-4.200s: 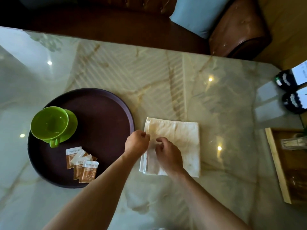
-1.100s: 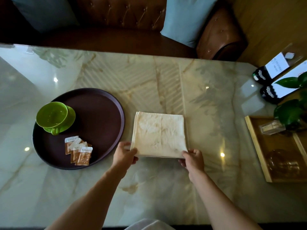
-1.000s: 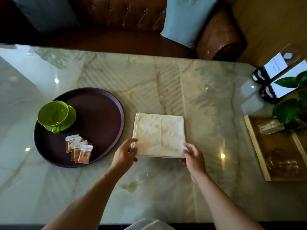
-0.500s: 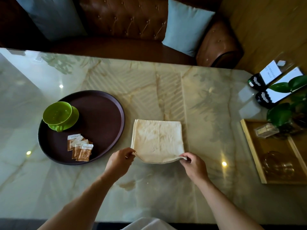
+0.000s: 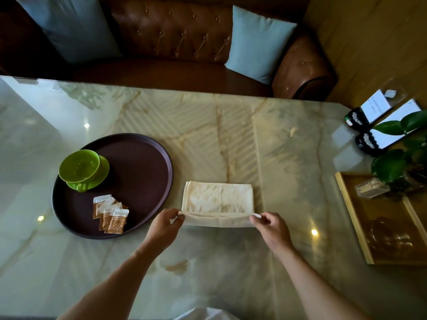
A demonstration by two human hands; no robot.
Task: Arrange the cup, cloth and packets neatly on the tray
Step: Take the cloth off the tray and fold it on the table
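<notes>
Cloth [image 5: 217,197] on table beside tray [image 5: 147,181]; left hand [image 5: 164,229], right hand [image 5: 272,229] pinching its raised near corners.

Dim, warm light; glare spots on the table [image 5: 277,139]; edges warped.

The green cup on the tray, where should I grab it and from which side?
Take the cup by its small handle, coming in from the near side. It stands upright on a saucer at the tray's far left, and the handle points toward you, just above the packets.
</notes>
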